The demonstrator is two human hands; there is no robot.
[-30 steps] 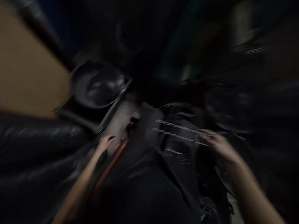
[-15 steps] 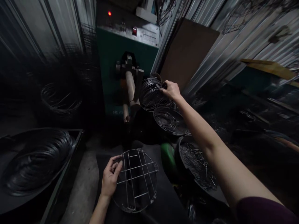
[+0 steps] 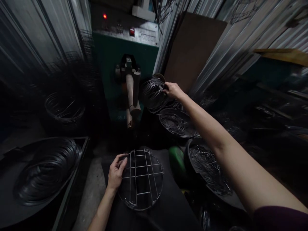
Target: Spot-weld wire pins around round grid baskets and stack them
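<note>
My left hand (image 3: pixel 116 171) grips the left rim of a round wire rack (image 3: pixel 141 175), thumb over the edge. The rack is a ring with crossing straight wires, held over the dark cloth (image 3: pixel 173 205) on my lap. My right arm reaches forward. At its end my right hand (image 3: pixel 172 89) pinches the edge of a hanging bundle of wire rings (image 3: pixel 154 93); how many rings are between the fingers cannot be made out. To the left of the bundle stands a green machine (image 3: pixel 101 54) with two thick cylindrical arms (image 3: pixel 131 89), one above the other.
A pan with thin wire rings (image 3: pixel 174 123) sits below the bundle. Nearer is a tub of short wire pieces (image 3: pixel 207 163), beside a green rounded object (image 3: pixel 176 158). Large wire coils (image 3: pixel 50 173) lie at left. A brown board (image 3: pixel 192 51) leans on the corrugated wall.
The view has turned slightly, so the machine appears farther left. My right hand stays at the ring bundle. The rack in my left hand has risen a little and tilted slightly.
</note>
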